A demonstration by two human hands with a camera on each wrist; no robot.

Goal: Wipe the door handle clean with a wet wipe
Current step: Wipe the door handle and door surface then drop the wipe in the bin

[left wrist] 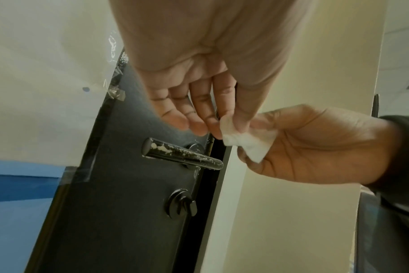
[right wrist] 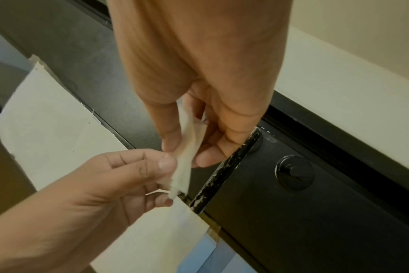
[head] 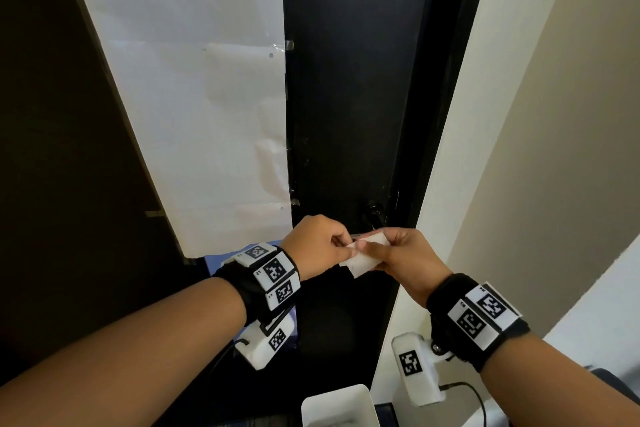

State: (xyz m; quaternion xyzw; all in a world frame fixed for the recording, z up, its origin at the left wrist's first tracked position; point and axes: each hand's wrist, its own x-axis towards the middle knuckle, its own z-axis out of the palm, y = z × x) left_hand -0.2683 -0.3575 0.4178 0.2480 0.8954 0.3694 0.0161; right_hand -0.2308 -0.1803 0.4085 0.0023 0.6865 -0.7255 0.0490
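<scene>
A folded white wet wipe [head: 363,255] [left wrist: 247,142] [right wrist: 187,157] is held between both hands, a short way in front of the door. My left hand [head: 322,246] [left wrist: 224,122] [right wrist: 133,171] pinches one end between thumb and forefinger. My right hand [head: 405,253] [left wrist: 315,147] [right wrist: 187,146] grips the other end. The black lever door handle [left wrist: 182,156] [right wrist: 222,171], streaked with white smears, sits just behind and below the hands on the black door [head: 346,114]. In the head view the hands hide the lever.
A round thumb-turn lock [left wrist: 181,203] [right wrist: 294,172] sits below the handle. White paper [head: 194,97] is taped over the door panel to the left. A cream wall [head: 519,114] and black door frame stand to the right. A white bin [head: 337,406] is below.
</scene>
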